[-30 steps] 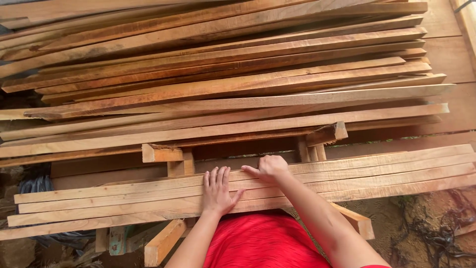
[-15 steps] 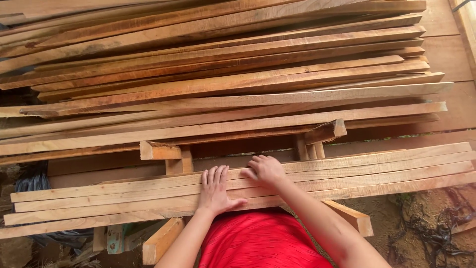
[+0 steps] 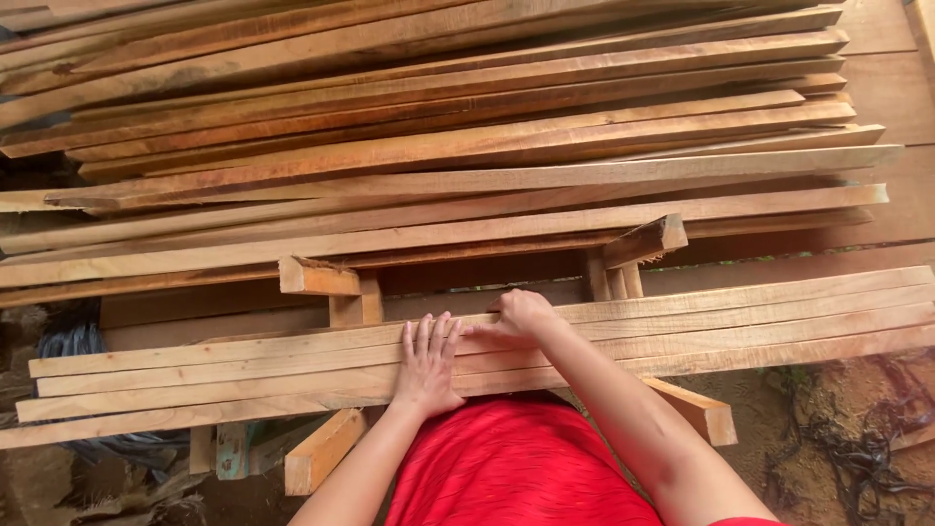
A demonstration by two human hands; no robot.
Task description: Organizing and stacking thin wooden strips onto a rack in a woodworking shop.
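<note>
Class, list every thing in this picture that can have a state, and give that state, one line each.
Left hand: flat, fingers spread, palm down on the near strips.
Right hand: fingers curled over the far edge of the near strips.
Near strips: lying flat, side by side on the wooden supports.
Far plank pile: stacked, overlapping loosely.
Wooden supports: upright beneath the strips.

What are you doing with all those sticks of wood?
A person in a red top leans over a row of long wooden slats lying side by side. The left hand rests flat on them; the right hand curls over the far slat's edge. Beyond lies a big pile of planks.
</note>
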